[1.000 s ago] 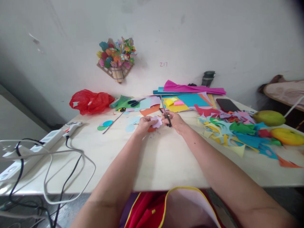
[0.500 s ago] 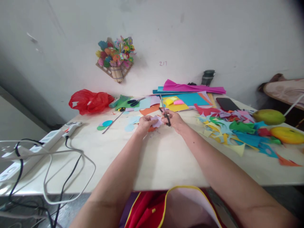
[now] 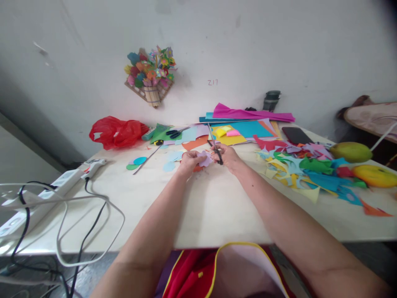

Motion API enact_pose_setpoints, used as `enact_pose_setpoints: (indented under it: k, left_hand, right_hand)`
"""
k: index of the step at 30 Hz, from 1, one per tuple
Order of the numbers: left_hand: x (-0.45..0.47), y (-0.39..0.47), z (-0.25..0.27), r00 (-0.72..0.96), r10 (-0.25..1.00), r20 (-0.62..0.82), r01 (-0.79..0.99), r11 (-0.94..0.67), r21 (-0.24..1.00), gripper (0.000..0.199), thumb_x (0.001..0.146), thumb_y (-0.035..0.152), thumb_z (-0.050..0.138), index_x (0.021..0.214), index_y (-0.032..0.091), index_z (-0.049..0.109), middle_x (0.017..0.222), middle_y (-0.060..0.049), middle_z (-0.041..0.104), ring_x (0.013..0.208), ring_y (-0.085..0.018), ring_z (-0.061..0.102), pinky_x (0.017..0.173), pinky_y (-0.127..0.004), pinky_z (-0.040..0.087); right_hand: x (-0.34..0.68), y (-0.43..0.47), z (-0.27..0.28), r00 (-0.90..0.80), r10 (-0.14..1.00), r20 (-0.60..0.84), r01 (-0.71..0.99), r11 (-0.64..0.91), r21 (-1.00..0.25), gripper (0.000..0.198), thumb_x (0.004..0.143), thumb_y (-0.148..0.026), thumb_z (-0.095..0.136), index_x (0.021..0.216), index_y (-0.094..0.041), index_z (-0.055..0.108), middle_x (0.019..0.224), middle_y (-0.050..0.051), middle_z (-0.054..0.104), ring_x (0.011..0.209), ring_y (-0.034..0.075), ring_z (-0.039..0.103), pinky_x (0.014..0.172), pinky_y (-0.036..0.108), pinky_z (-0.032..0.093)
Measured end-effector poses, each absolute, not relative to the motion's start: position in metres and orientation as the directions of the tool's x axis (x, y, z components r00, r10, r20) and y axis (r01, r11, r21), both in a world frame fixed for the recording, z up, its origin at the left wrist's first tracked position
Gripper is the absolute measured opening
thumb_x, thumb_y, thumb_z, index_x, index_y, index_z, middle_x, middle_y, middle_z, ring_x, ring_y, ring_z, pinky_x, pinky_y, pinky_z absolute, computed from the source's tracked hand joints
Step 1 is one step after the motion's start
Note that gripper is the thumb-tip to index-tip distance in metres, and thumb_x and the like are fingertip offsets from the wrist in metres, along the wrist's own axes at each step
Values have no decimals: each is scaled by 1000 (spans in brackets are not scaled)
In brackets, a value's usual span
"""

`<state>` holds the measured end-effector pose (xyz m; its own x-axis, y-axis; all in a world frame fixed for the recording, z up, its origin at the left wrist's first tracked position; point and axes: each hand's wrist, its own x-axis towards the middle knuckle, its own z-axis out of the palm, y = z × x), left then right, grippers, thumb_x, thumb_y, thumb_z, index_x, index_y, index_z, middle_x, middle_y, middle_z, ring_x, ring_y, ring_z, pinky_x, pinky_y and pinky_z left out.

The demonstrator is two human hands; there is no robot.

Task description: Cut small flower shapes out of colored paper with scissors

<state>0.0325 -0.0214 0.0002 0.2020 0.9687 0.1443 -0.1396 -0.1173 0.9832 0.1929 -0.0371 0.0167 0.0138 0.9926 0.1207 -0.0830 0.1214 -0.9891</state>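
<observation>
Between the thumb and fingers of my left hand (image 3: 189, 162) is a lilac paper flower (image 3: 204, 159) with a scalloped edge. My right hand (image 3: 228, 158) is closed around the dark handles of a pair of scissors (image 3: 218, 156). Their blades point up and away, apart from the flower's right edge. Under and beside the flower lies some orange paper, partly hidden by my hands. Light blue paper circles (image 3: 169, 166) rest just left of my left hand, and tiny lilac snippets dot the table below the flower.
Colourful paper scraps (image 3: 297, 169) spread over the right side, near mangoes (image 3: 350, 152) and a phone (image 3: 297, 135). Coloured sheets (image 3: 257, 129) lie at the back. A second pair of scissors (image 3: 174, 134) and a red plastic bag (image 3: 116, 132) are back left. Power strips (image 3: 46, 198) and cables line the left edge.
Both hands, the flower and the scissors stay almost where they were. The whole view has shifted very slightly.
</observation>
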Motion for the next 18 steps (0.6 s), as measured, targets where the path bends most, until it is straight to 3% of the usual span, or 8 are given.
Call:
enact_pose_setpoints:
  k: [18]
  left_hand:
    - [30,-18,-2,172,979,114,-233,-72,970,34,46,34,84,56,14,58,53,-1,60,48,-10,55,47,-21,43]
  right_hand:
    - [195,-34,18,138,987,76,-104,91,-990,35,51,-18,78,80,-19,59,51,-5,54,42,9,49,42,22,39]
